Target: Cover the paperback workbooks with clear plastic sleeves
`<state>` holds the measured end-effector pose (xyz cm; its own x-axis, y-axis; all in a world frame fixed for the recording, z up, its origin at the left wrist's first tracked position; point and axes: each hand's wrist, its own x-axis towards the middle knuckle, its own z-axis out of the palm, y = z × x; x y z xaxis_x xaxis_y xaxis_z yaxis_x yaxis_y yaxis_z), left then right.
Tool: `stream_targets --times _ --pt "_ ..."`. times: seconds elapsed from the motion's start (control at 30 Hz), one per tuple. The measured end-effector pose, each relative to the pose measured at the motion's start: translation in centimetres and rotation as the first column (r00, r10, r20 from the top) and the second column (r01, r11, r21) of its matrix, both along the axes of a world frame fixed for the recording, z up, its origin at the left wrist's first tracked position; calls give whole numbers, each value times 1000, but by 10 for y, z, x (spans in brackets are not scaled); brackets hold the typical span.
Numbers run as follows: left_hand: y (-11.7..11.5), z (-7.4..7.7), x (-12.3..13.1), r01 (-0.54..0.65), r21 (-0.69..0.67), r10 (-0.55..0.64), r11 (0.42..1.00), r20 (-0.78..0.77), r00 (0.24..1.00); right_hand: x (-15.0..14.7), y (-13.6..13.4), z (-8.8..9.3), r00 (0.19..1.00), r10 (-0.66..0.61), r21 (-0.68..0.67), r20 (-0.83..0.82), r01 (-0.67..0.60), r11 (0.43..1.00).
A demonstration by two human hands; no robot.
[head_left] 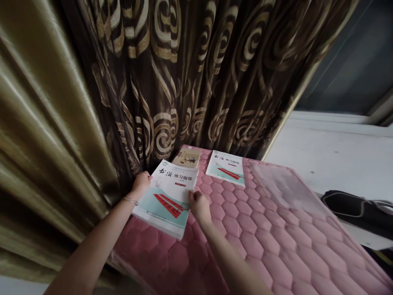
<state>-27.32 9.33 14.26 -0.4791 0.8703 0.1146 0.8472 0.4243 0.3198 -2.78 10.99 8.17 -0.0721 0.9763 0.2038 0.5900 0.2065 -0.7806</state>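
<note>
The near calligraphy practice book (166,205) lies slanted on a pink quilted mattress (273,241), cover up, with a hand at each side. The left grip (141,184) sits at the book's far left corner, curled over the edge with its fingers out of sight, and looks closed on that edge; a thin bracelet (131,200) circles the wrist just below it. The right grip (199,206) lies at the book's right edge, fingers bent and tips on the cover; whether it pinches or merely presses cannot be told from this view. Held from opposite sides like this, the book seems to be steadied or squared up, which the soft, uneven quilting would call for. Its near edge shows a thick block of pages, perhaps more than one copy, though that is hard to tell. Beyond the book and to its right lies a second copy (225,168) with the same cover, set apart from it, and straight beyond it a smaller illustrated book (186,157), close against the dark swirl-patterned curtain (159,82). A clear plastic sheet (285,188) covers part of the mattress to the book's right, and farther right a black bag (353,209) rests on a white ledge (331,143).
</note>
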Motion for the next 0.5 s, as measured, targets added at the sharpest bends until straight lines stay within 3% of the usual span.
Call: stream_targets --times 0.3,0.5 --pt "0 -1 2 -11 -25 10 1000 -60 998 3 -12 1 997 -14 -73 -79 8 997" --pt "-7 10 12 -20 -65 12 998 -119 993 5 -20 -6 981 181 -147 -75 -190 971"
